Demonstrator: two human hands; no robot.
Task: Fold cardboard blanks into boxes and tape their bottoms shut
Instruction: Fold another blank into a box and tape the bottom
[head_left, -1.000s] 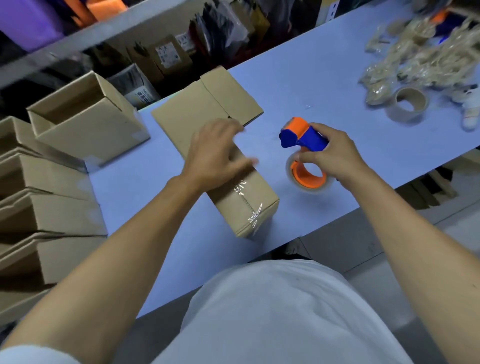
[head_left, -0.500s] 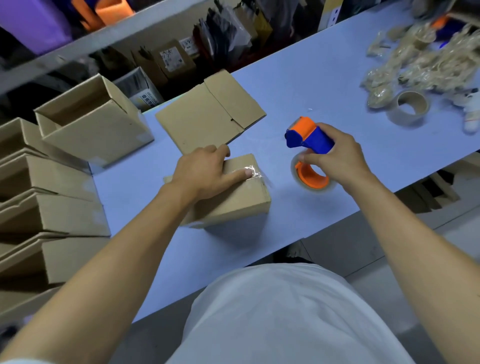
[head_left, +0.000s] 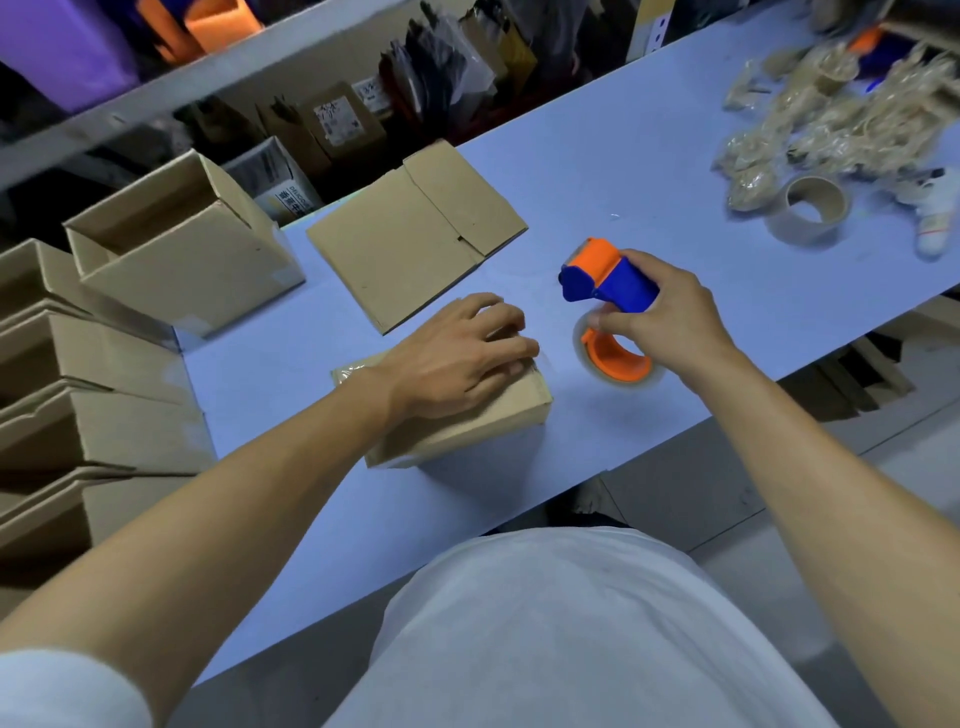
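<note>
Pale blue, the surface (head_left: 649, 171) ran under a shelf (head_left: 156, 98) crowded with packets. Near its front edge sat a taped box (head_left: 467, 426), and the left hand (head_left: 457, 358) lay flat on top of it, fingers (head_left: 506, 345) nearly straight and pressing the clear tape at the box's far end. Just right of the box, the right hand (head_left: 670, 322) gripped a blue and orange tape gun (head_left: 608, 291), fingers curled round its handle, the roll touching the surface. Beyond the box lay a flat blank (head_left: 410, 244). Left of the box stood an open box (head_left: 176, 244) and a stack of folded ones (head_left: 67, 405). Far right of the box lay a spare roll (head_left: 810, 208) beside a heap of clear bags (head_left: 831, 119).
</note>
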